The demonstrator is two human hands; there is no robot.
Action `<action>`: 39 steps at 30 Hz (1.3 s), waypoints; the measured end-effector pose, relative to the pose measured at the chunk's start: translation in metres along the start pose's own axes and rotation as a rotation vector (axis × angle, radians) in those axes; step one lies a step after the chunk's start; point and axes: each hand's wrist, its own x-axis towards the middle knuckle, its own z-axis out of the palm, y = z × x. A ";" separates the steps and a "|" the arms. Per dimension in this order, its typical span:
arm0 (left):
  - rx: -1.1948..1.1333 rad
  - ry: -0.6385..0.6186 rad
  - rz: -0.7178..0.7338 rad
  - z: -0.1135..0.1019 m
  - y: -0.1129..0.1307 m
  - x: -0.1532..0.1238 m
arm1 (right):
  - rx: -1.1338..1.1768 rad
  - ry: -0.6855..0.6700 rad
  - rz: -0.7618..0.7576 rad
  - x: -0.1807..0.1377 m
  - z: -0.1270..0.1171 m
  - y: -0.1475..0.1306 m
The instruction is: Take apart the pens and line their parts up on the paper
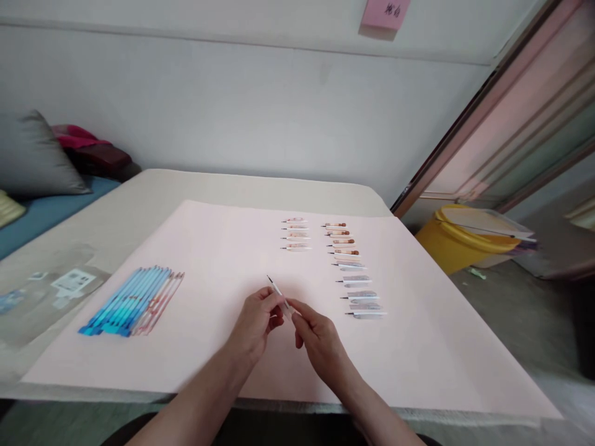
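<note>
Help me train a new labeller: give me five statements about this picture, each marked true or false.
1. The left hand and right hand hold one dark-tipped white pen piece. True.
2. The blue pens lie to the right of both hands. False: the blue pens lie to their left.
3. A pink note with handwriting is on the wall. True.
4. The yellow bin stands on the table. False: the yellow bin is beyond the table's right edge.
5. A grey cushion is at the left. True.

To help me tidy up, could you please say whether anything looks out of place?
A small pale scrap lies on the floor beside the yellow bin, perhaps dropped. The white pen parts lie in fairly neat columns; nothing looks spilled.
</note>
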 end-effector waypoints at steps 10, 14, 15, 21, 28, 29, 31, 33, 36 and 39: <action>-0.119 0.115 0.109 -0.023 0.020 0.014 | 0.383 -0.024 0.182 0.006 -0.003 0.002; -0.060 0.039 0.007 -0.017 0.017 0.008 | 0.634 0.052 0.249 0.009 -0.006 0.003; -0.040 0.018 -0.026 -0.014 0.014 0.007 | 0.680 0.060 0.258 0.010 -0.006 0.004; 0.028 -0.068 -0.106 0.002 -0.002 0.000 | 0.695 0.105 0.240 0.013 -0.005 0.010; 0.053 -0.124 -0.110 0.013 -0.014 -0.006 | 0.464 0.230 0.155 0.012 -0.006 0.014; 0.054 -0.125 -0.100 0.014 -0.016 -0.006 | 0.446 0.238 0.147 0.012 -0.005 0.013; 0.062 -0.124 -0.081 0.015 -0.019 -0.006 | 0.423 0.248 0.138 0.012 -0.004 0.013; 0.070 -0.117 -0.070 0.015 -0.021 -0.005 | 0.429 0.238 0.131 0.012 -0.002 0.012; 0.064 -0.089 -0.061 0.014 -0.021 -0.005 | 0.478 0.196 0.117 0.011 -0.001 0.008; 0.058 -0.090 -0.043 0.012 -0.018 -0.005 | 0.529 0.138 0.128 0.008 -0.001 0.003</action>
